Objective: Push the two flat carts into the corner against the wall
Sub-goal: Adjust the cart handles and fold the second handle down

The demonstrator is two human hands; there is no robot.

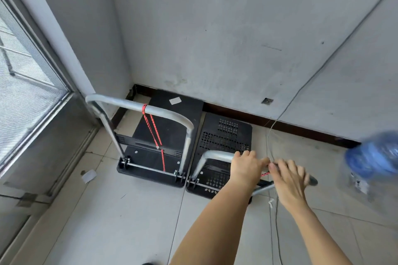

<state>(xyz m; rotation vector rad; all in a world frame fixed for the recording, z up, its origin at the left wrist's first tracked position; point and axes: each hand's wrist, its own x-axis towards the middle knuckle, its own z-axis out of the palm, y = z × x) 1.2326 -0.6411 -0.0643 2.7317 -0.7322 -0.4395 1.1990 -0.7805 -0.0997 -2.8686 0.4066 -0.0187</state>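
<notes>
Two black flat carts stand side by side in the corner, their far ends at the dark skirting board. The left cart [172,114] has a smooth deck, a tall silver handle [137,106] and a red cord tied to it. The right cart [226,135] has a perforated deck and a lower silver handle [215,155]. My left hand [245,168] is closed over the top bar of the right cart's handle. My right hand [288,180] lies over the same bar further right, fingers curled on it near a bit of red cord.
A grey wall [237,38] runs behind the carts, and a window with a sliding frame [32,92] is on the left. A thin cable [271,135] hangs down the wall beside the right cart. A blurred blue water jug [374,157] stands at the right. Scraps of paper lie on the tiled floor.
</notes>
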